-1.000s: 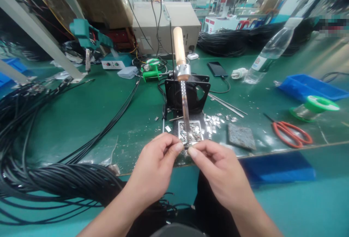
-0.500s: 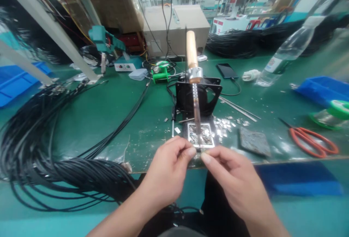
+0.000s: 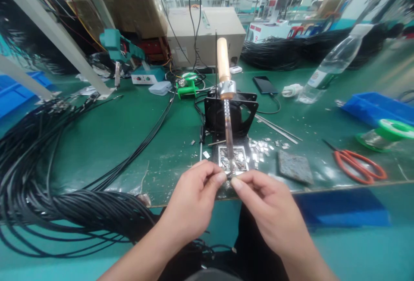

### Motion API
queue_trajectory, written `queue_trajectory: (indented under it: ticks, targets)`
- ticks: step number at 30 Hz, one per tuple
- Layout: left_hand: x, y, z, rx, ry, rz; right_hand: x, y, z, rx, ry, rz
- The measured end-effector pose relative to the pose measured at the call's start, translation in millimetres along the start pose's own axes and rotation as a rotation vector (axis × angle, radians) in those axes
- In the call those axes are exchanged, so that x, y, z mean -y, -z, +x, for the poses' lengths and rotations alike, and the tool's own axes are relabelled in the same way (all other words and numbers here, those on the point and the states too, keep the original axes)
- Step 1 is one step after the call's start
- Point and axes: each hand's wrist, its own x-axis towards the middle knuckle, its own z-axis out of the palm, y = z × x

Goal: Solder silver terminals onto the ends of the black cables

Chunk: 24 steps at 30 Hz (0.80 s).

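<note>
Soldering iron (image 3: 228, 89) still points down between 2 hands (image 3: 193, 199), both pinched closed, their hold unclear.

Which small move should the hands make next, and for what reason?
I would ease the right hand slightly outward, if its grip allows. The soldering iron points down, with its tip very near the pinched fingertips of both the right hand and the left hand. Heat cannot be seen, and what the fingers pinch is too small to tell.

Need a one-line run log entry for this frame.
left hand: pinching at iron tip | right hand: pinching beside it | held part: too small to tell | soldering iron: upright, tip down | scissors: on table
</note>
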Motion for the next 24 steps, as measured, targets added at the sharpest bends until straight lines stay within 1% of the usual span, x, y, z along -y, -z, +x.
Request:
queue_trajectory:
  ticks: [11, 16, 20, 24]
  targets:
    - [-2, 0.0, -1, 0.001, -0.007, -0.006, 0, 1, -2, 0.01, -0.01, 0.02]
    - [1, -0.9, -6, 0.021, -0.01, -0.022, -7, 8, -8, 0.057, -0.043, 0.014]
    - [5, -0.8, -15, 0.028, 0.004, -0.037, -10, 11, -11, 0.084, -0.101, 0.1]
    - [7, -0.2, -26, 0.041, 0.068, -0.115, -11, 9, -10, 0.092, -0.129, 0.219]
